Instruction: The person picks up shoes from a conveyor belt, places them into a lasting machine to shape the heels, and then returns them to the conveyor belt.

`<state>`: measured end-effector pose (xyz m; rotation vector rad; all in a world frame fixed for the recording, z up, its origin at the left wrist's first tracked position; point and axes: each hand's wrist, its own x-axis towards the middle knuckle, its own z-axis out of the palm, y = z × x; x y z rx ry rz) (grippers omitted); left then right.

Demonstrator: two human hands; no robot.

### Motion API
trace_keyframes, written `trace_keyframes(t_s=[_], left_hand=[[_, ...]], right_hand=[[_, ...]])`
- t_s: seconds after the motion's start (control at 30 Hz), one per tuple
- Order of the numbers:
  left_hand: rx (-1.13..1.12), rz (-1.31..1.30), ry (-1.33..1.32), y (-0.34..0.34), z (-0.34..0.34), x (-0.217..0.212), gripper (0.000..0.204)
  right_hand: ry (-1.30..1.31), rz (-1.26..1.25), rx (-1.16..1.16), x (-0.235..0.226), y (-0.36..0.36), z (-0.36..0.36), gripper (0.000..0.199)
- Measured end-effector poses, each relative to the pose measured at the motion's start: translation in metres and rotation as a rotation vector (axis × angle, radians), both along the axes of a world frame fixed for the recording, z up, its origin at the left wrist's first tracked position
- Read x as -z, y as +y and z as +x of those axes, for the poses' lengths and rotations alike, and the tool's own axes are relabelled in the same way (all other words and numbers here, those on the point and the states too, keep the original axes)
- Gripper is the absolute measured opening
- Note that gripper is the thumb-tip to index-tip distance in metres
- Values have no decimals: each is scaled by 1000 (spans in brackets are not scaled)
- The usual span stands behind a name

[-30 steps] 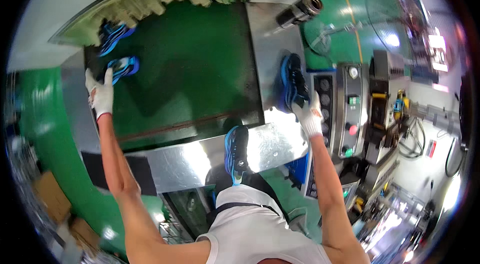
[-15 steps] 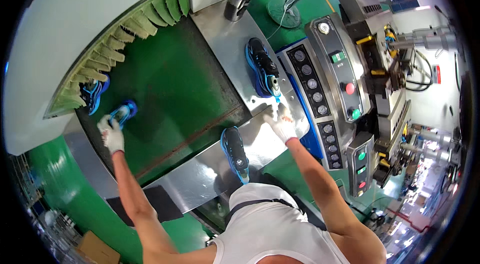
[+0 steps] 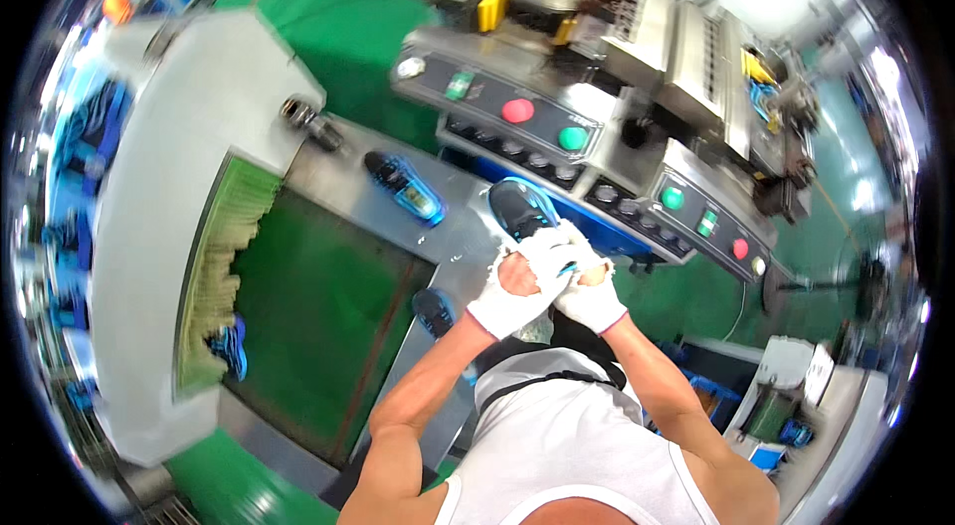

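My left hand (image 3: pixel 527 276) and my right hand (image 3: pixel 589 278), both in white gloves, are closed together around the heel end of a black and blue shoe (image 3: pixel 519 207). Its dark toe points away from me, up toward the machine panel. The fingers overlap, so the shoe's opening is hidden. To the left, a second black and blue shoe (image 3: pixel 406 187) with a shoe last in it lies on the metal ledge (image 3: pixel 368 152). Nearer my body, a dark shoe (image 3: pixel 434 311) rests on the ledge beside my left forearm.
A green conveyor belt (image 3: pixel 318 296) runs left of me under a fringed curtain (image 3: pixel 214 266), where another shoe (image 3: pixel 229 348) sits. A metal flask (image 3: pixel 313 122) stands on the ledge's far end. Ahead is a machine with a button panel (image 3: pixel 507 107).
My view has turned right toward the machine. My left hand has left the belt and joined my right; both now hold a shoe in front of me. The blue shoe my left hand gripped has left the belt.
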<state>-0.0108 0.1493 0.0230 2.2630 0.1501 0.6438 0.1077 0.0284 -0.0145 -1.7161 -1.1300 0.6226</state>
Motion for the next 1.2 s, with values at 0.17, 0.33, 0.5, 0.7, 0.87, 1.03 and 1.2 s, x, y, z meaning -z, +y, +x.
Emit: trace_keyframes(t_s=[0.17, 0.33, 0.5, 0.7, 0.87, 1.03, 1.2], left_hand=[[329, -43, -192, -50, 128, -118, 43], [170, -305, -155, -93, 224, -139, 56], [128, -445, 126, -135, 351, -114, 59], [-3, -106, 258, -164, 512, -76, 60], [-108, 1, 357, -179, 613, -13, 62], [-157, 215, 368, -142, 656, 59, 59], [-245, -300, 308, -127, 627, -9, 39]], right_hand=[[367, -494, 632, -102, -116, 84, 42], [1040, 456, 787, -113, -218, 115, 56], [916, 821, 959, -123, -274, 151, 46], [961, 817, 1207, -96, -325, 178, 34], [924, 818, 1455, -66, -342, 156, 65], [932, 762, 1447, -85, -345, 138, 76], [867, 580, 1411, -80, -345, 163, 47]])
